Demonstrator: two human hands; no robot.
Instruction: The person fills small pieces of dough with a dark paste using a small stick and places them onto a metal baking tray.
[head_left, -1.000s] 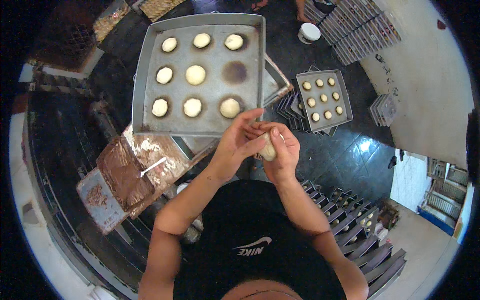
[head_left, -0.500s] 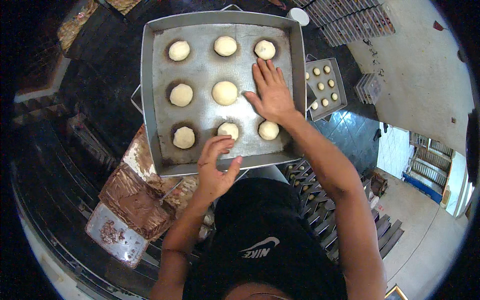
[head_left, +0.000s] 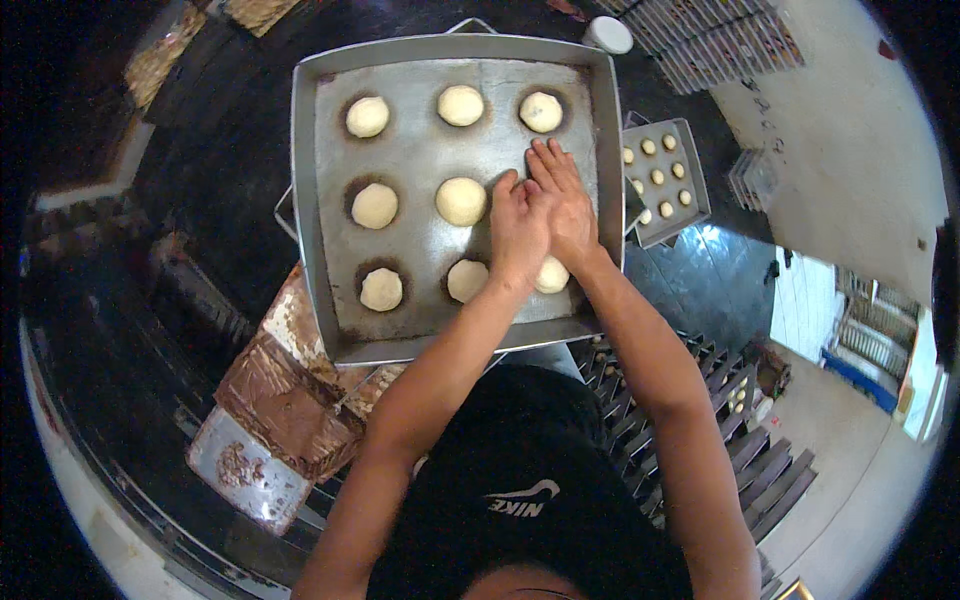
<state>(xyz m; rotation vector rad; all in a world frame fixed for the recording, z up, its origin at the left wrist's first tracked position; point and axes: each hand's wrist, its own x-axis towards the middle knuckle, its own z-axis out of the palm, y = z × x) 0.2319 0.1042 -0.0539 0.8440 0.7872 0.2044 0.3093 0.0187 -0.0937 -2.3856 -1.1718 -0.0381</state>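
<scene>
A square metal baking tray (head_left: 468, 350) holds several pale round dough balls, spaced in rows. At its right side my left hand (head_left: 522, 228) and my right hand (head_left: 570, 212) press against each other, palms down. The right hand's fingers are stretched out and close together, pointing to the far dough ball (head_left: 541, 112). My left hand's fingers are partly curled in beside it; what lies under both hands is hidden. A near dough ball (head_left: 551, 276) shows partly beneath my wrists. Left of my hands sits the middle dough ball (head_left: 461, 202), untouched.
More trays lie beneath this one. A smaller-looking tray of dough balls (head_left: 697, 170) stands to the right. At the lower left is a brown-smeared tray (head_left: 285, 400) beside a pale tray (head_left: 240, 480). Metal racking (head_left: 770, 470) stands lower right; a white tub (head_left: 610, 35) sits at the back.
My left hand has moved right and away from me, from the near middle dough ball to my right hand. The right hand's spread fingers have drawn together. The whole scene has shifted slightly.
</scene>
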